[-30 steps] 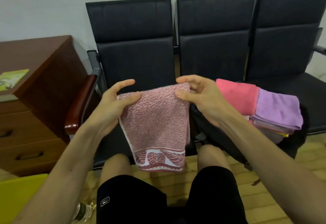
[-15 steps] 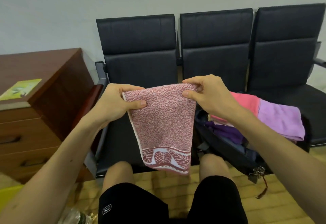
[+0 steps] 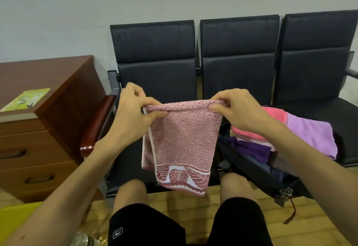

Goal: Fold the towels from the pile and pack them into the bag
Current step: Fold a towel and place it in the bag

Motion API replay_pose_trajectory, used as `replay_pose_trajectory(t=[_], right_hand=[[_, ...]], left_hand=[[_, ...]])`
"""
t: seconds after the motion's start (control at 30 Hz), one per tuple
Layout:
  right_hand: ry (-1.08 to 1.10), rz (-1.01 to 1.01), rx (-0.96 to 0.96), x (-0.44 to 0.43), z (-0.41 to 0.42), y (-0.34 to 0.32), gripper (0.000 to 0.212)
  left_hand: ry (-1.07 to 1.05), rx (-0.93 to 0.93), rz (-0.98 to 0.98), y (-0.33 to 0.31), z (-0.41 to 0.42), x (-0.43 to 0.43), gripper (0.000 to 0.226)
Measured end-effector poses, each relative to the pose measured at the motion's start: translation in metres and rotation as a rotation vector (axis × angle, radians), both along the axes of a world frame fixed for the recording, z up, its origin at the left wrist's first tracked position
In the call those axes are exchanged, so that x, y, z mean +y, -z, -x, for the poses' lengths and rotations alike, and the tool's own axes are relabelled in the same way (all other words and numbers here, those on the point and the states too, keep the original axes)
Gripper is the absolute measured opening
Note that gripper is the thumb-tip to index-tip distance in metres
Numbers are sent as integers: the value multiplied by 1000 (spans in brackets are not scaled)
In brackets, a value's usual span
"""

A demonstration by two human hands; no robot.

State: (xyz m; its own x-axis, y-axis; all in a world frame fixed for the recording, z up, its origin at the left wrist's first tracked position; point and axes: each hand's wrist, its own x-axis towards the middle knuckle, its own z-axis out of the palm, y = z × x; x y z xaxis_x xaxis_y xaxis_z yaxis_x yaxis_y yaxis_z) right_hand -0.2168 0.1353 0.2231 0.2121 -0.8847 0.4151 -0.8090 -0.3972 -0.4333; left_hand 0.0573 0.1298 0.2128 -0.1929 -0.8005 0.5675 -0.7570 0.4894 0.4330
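— So why do we hang the pink patterned towel (image 3: 182, 143) in the air, just left of the black bag (image 3: 259, 178)?
— Its weight pulls it flat, so the 2 layers line up for the next fold. Our left hand (image 3: 135, 116) pinches 1 top corner, thumb in front and fingers curled behind. Our right hand (image 3: 238, 110) pinches the other corner likewise.
— And the bag?
— It's open, with a coral towel (image 3: 275, 116) and a lilac towel (image 3: 310, 135) folded at its mouth. We judge the drop-in will be short.

Dark bag (image 3: 257, 176) on black bench (image 3: 313, 108)
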Motion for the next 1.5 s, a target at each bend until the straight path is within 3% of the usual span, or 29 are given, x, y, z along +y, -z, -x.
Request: replay_pose_trajectory(t=[0.07, 0.1, 0.17, 0.23, 0.3, 0.4, 0.47, 0.5, 0.57, 0.63, 0.7, 0.77, 0.83, 0.97, 1.03, 1.13, 1.17, 1.27, 1.43, 1.5], right_hand=[[-78, -51, -188, -2, 9, -6, 17], [-165, -142, -387, 3, 10, -5, 33], [-335, -468, -776, 15, 2, 21, 57], [-377, -764, -930, 31, -19, 63, 69], [-403, -909, -1127, 45, -41, 90, 91], [-410, -948, -1398, 54, -52, 94, 68], [-388, -955, -1476, 60, -57, 86, 40], [-336, -950, -1510, 60, -58, 85, 31], [-221, -913, -1533, 56, -57, 82, 38], [-174, -866, -1541, 50, -56, 79, 59], [-164, -888, -1617, 46, -52, 81, 84], [-176, -910, -1661, 45, -45, 88, 85], [-169, -921, -1661, 48, -41, 95, 81], [-119, -935, -1544, 58, -35, 109, 102], [-148, -972, -1467, 65, -32, 108, 91], [-141, -1033, -1359, 72, -30, 105, 42], [-102, -1038, -1328, 73, -30, 106, 37], [82, -1068, -1392, 71, -29, 118, 35], [333, -1187, -1462, 68, -21, 158, 73], [329, -1242, -1394, 69, -20, 162, 64]], left_hand=[[107, 84, 28, -8, 4, 3, 12], [207, 180, -20, -14, 6, 5, 9], [357, 430, -150, -24, 13, 6, 9], [359, 671, -290, -30, 18, 4, 13], [308, 809, -534, -31, 13, -6, 15], [170, 1024, -889, -19, 3, -16, 32], [135, 1265, -966, 3, 2, -12, 30], [157, 1385, -969, 20, 4, -10, 43], [206, 1559, -978, 54, 7, -2, 66], [292, 1640, -1085, 82, 8, 10, 87], [396, 1641, -1253, 103, 10, 23, 98], [491, 1606, -1360, 117, 10, 33, 99], [560, 1523, -1367, 117, 10, 42, 91], [482, 1330, -1325, 120, 10, 43, 64], [380, 1301, -1234, 121, 8, 40, 38], [219, 1337, -1273, 127, 3, 35, 46], [193, 1287, -1308, 127, 3, 36, 47], [153, 1026, -1441, 135, 3, 43, 48], [137, 1036, -1675, 162, 2, 61, 37], [116, 975, -1644, 165, 4, 56, 43]])
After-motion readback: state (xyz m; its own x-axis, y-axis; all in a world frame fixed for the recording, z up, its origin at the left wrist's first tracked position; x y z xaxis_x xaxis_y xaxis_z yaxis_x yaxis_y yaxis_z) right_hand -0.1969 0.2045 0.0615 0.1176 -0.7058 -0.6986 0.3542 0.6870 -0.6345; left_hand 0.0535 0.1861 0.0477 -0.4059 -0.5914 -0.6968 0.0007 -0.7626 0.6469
